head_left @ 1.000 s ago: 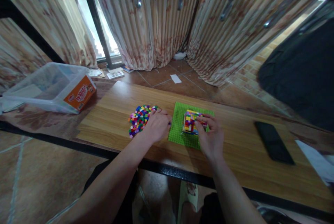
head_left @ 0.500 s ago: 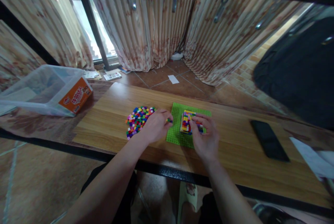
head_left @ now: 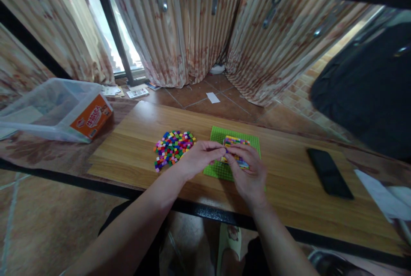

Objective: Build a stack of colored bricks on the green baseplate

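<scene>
My left hand [head_left: 204, 156] is closed in a pinch at the left side of a block of stacked small building bricks [head_left: 236, 140]. A bit of purple, seemingly one small building brick, shows where its fingertips meet those of my right hand [head_left: 248, 173]. My right hand curls over the stack, its thumb and forefinger pinched at that same spot, and hides much of the stack. The many-coloured stack stands on a green studded baseplate [head_left: 220, 133]. To the left lies a loose pile of small coloured building bricks [head_left: 173, 147], just beyond my left wrist.
A wooden board [head_left: 128, 139] lies under everything on the table. Black phone [head_left: 330, 173] and white paper [head_left: 379, 190] lie to the right. At far left stands a clear plastic bin [head_left: 61, 109] with an orange label. Curtains [head_left: 192, 31] hang behind.
My left hand has moved right, from between the pile and the stack to the stack's left side. My right fingers have shifted left to meet it, and more of the pile shows.
</scene>
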`<move>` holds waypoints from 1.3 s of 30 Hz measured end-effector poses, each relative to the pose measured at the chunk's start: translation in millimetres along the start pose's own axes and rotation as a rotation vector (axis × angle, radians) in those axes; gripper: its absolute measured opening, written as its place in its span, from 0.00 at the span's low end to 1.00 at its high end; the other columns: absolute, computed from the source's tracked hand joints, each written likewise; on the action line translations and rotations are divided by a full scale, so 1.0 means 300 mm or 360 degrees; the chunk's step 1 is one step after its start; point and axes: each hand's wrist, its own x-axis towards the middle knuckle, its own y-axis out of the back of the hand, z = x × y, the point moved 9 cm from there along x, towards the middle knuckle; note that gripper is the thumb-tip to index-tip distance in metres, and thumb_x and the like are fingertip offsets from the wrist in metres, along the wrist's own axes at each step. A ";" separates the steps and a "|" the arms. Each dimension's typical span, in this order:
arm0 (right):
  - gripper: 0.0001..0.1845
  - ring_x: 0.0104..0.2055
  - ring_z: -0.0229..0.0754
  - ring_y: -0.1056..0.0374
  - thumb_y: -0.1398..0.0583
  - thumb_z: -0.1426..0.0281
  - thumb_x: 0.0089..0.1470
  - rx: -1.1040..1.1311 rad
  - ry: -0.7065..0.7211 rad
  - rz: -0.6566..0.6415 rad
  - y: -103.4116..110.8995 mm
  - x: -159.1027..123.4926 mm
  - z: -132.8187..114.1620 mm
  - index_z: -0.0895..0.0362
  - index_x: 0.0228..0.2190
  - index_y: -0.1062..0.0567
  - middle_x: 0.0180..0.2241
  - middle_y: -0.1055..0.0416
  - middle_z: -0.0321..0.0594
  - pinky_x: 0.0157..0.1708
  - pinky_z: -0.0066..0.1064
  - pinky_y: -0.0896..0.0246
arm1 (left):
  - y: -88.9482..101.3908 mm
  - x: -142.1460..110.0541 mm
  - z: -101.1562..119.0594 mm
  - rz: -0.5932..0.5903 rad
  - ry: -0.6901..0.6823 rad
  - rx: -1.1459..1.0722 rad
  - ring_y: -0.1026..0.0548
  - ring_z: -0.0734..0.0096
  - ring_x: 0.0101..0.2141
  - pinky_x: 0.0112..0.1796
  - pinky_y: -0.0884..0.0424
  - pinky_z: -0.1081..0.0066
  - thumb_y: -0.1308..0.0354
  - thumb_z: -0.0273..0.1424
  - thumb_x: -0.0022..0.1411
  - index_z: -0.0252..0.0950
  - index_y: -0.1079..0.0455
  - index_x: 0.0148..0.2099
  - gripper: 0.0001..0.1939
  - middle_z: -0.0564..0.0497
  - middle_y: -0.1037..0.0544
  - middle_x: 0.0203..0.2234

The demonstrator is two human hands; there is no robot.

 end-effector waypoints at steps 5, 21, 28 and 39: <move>0.06 0.46 0.45 0.29 0.39 0.65 0.57 -0.0022 -0.0023 -0.0011 0.017 0.012 0.014 0.48 0.35 0.20 0.40 0.24 0.39 0.50 0.44 0.35 | 0.006 -0.001 0.017 0.0031 -0.0035 0.0142 0.38 0.78 0.24 0.27 0.44 0.74 0.41 0.42 0.57 0.31 0.25 0.33 0.16 0.54 0.30 0.23; 0.07 0.45 0.48 0.34 0.39 0.66 0.56 -0.0420 0.0001 -0.0248 0.013 0.016 0.114 0.49 0.32 0.19 0.39 0.27 0.41 0.48 0.46 0.38 | 0.102 0.000 0.078 0.0207 -0.0281 0.1219 0.31 0.74 0.26 0.29 0.38 0.73 0.50 0.29 0.61 0.32 0.28 0.27 0.14 0.52 0.26 0.22; 0.06 0.45 0.48 0.33 0.37 0.65 0.53 -0.0366 -0.0064 -0.0201 0.006 0.016 0.143 0.49 0.31 0.19 0.40 0.28 0.40 0.48 0.46 0.38 | 0.087 -0.003 0.083 0.0187 -0.0281 0.1275 0.32 0.74 0.24 0.28 0.40 0.74 0.50 0.30 0.61 0.32 0.26 0.28 0.14 0.54 0.27 0.20; 0.05 0.44 0.47 0.31 0.37 0.66 0.53 -0.0302 -0.0062 -0.0199 0.000 0.014 0.143 0.50 0.29 0.20 0.39 0.26 0.40 0.48 0.45 0.37 | 0.089 -0.005 0.078 0.0200 -0.0277 0.1251 0.30 0.73 0.25 0.28 0.39 0.74 0.49 0.28 0.61 0.32 0.24 0.30 0.13 0.53 0.25 0.22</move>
